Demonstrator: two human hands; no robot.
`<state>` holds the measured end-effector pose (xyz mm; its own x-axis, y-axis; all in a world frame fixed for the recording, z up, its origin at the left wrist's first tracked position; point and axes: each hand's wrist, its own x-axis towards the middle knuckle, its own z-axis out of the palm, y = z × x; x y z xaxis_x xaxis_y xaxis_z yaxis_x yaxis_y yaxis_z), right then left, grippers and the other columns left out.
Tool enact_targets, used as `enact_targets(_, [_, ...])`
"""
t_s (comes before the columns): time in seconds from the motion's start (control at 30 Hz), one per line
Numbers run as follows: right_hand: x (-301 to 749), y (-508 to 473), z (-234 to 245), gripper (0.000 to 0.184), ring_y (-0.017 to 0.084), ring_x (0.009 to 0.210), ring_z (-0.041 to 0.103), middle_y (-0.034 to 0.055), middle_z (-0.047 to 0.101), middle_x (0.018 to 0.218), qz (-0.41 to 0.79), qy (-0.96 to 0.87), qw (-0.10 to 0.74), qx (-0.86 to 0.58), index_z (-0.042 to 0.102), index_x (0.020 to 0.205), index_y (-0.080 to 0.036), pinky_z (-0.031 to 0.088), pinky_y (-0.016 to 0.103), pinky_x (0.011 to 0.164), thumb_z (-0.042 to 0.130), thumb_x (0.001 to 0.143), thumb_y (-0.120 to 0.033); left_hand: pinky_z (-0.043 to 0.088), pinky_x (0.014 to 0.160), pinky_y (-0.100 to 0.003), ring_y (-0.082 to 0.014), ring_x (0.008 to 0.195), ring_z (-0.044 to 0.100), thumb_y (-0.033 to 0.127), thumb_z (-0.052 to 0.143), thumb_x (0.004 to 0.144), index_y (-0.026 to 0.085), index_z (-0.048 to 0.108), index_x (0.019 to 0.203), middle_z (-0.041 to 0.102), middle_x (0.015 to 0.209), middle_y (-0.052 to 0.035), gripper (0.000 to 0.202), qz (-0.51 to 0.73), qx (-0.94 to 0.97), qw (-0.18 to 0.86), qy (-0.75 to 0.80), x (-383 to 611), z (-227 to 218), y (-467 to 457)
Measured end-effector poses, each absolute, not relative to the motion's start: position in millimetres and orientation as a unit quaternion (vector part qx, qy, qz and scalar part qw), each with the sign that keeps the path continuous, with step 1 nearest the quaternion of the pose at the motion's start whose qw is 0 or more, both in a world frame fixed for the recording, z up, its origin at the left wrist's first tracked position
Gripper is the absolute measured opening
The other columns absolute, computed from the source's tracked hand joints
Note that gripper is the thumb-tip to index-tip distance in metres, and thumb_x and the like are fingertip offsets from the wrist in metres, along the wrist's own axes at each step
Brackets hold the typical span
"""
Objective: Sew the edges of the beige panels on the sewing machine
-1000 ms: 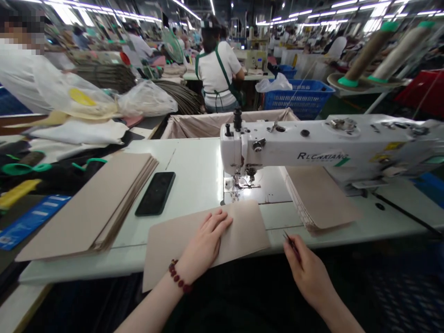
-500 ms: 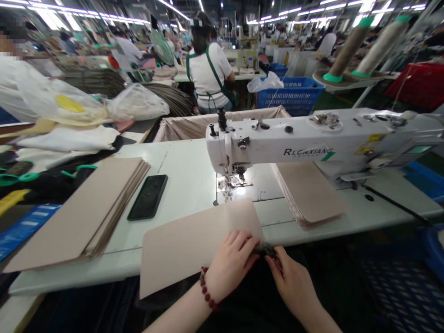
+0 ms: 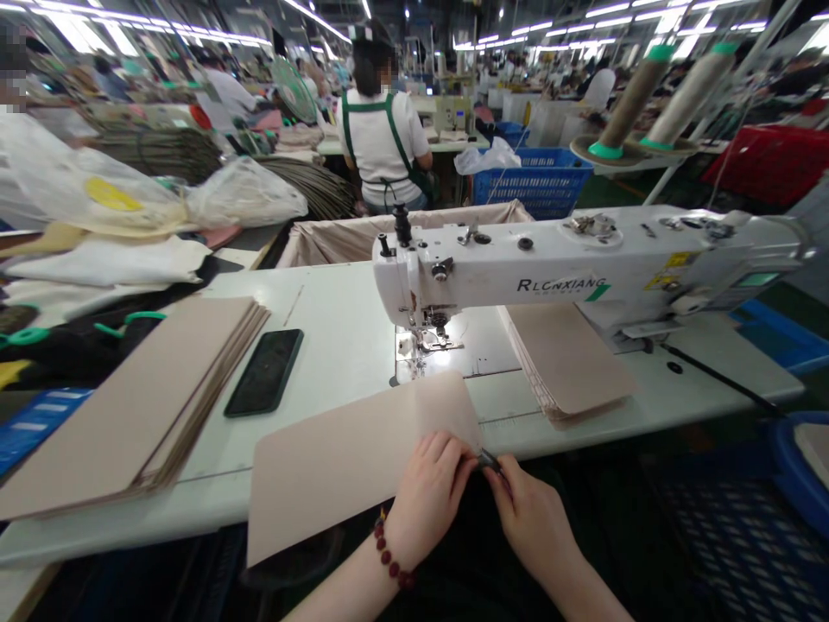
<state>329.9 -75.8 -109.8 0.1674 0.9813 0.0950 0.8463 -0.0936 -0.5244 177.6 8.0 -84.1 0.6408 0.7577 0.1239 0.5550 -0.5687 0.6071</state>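
Gripping a beige panel near its right corner, the left hand sits curled and closed, a red bead bracelet at the wrist. Panel position: flat on the near edge of the white bench, its lower corner overhanging that edge.

Right hand: closed in a pinch on a small dark pointed tool, possibly tweezers or snips; its exact type is too small to tell. The tool tip lies at the panel's right corner, just beside the left hand's fingers.

Step in hand, as judged: close work with the tool at that corner, not sewing, since the panel lies clear of the needle area. The next move appears to call for a steady hold on the panel and a controlled tool tip.

Also on the bench:
- Left portion: a stack of beige panels and a black smartphone, lying just right of it.
- Centre to right: a white RLCNXIANG sewing machine, its presser foot lowered near the bench's centre.
- Beneath the machine arm, right of the needle: a second beige stack.

Beyond the far edge: a fabric-lined bin.
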Motion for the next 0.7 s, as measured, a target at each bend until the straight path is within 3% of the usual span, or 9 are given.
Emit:
enact_targets(0.23, [342.6, -78.0, -104.0, 0.020, 0.018, 0.059, 0.066, -0.0013, 0.066, 0.069, 0.140, -0.594, 0.255, -0.750, 0.052, 0.093, -0.025, 0.041, 0.025, 0.051, 0.039, 0.098, -0.038, 0.045, 0.088, -0.033, -0.0176, 0.093, 0.056, 0.031, 0.047, 0.097, 0.022, 0.062, 0.078, 0.061, 0.094, -0.0018, 0.026, 0.116, 0.908, 0.309, 0.258, 134.2, -53.2, 32.5])
enact_targets(0.33, [342.2, -74.2, -102.6, 0.023, 0.018, 0.067, 0.068, -0.0001, 0.070, 0.079, 0.133, -0.595, 0.272, -0.744, 0.054, 0.107, -0.024, 0.048, 0.026, 0.057, 0.044, 0.095, -0.041, 0.040, 0.099, -0.040, -0.0239, 0.113, 0.051, 0.040, 0.048, 0.095, 0.023, 0.062, 0.103, 0.056, 0.120, -0.0065, 0.024, 0.140, 0.889, 0.197, 0.390, 93.3, -55.9, 60.6])
enact_targets(0.43, [333.9, -63.9, -105.3, 0.031, 0.020, 0.084, 0.070, 0.0042, 0.072, 0.102, 0.120, -0.641, 0.262, -0.711, 0.052, 0.122, -0.023, 0.053, 0.029, 0.071, 0.044, 0.094, -0.034, 0.035, 0.101, -0.051, -0.0345, 0.121, 0.044, 0.052, 0.063, 0.082, 0.018, 0.044, 0.133, 0.049, 0.127, -0.0140, 0.064, 0.140, 0.844, 0.076, 0.512, 60.3, -66.6, 79.8])
enact_targets(0.47, [330.5, -59.1, -106.5, 0.032, 0.021, 0.088, 0.070, 0.0056, 0.071, 0.107, 0.113, -0.658, 0.250, -0.702, 0.051, 0.124, -0.021, 0.053, 0.031, 0.074, 0.043, 0.094, -0.030, 0.037, 0.099, -0.052, -0.0352, 0.116, 0.047, 0.054, 0.066, 0.079, 0.016, 0.044, 0.132, 0.051, 0.121, -0.0143, 0.069, 0.132, 0.833, 0.063, 0.533, 53.6, -68.8, 81.8])
enact_targets(0.53, [325.2, -48.0, -107.6, 0.035, 0.023, 0.088, 0.070, 0.0080, 0.071, 0.107, 0.096, -0.681, 0.221, -0.692, 0.051, 0.125, -0.018, 0.054, 0.034, 0.074, 0.043, 0.093, -0.026, 0.043, 0.091, -0.047, -0.0317, 0.103, 0.053, 0.051, 0.064, 0.080, 0.016, 0.052, 0.117, 0.053, 0.107, -0.0112, 0.052, 0.113, 0.822, 0.076, 0.552, 46.5, -68.8, 79.5])
enact_targets(0.6, [323.9, -36.5, -106.5, 0.036, 0.024, 0.085, 0.070, 0.0084, 0.072, 0.105, 0.083, -0.695, 0.197, -0.686, 0.052, 0.125, -0.017, 0.055, 0.036, 0.071, 0.043, 0.091, -0.024, 0.045, 0.085, -0.041, -0.0265, 0.091, 0.057, 0.045, 0.054, 0.088, 0.018, 0.055, 0.096, 0.053, 0.099, -0.0083, 0.028, 0.103, 0.818, 0.115, 0.554, 44.1, -62.9, 72.3])
enact_targets(0.7, [330.3, -22.1, -103.3, 0.039, 0.023, 0.085, 0.070, 0.0060, 0.072, 0.108, 0.064, -0.710, 0.194, -0.674, 0.051, 0.128, -0.021, 0.055, 0.034, 0.068, 0.043, 0.090, -0.025, 0.046, 0.073, -0.031, -0.0204, 0.076, 0.059, 0.040, 0.038, 0.097, 0.021, 0.049, 0.087, 0.056, 0.087, -0.0032, 0.023, 0.084, 0.799, 0.205, 0.559, 31.7, -42.1, 65.7])
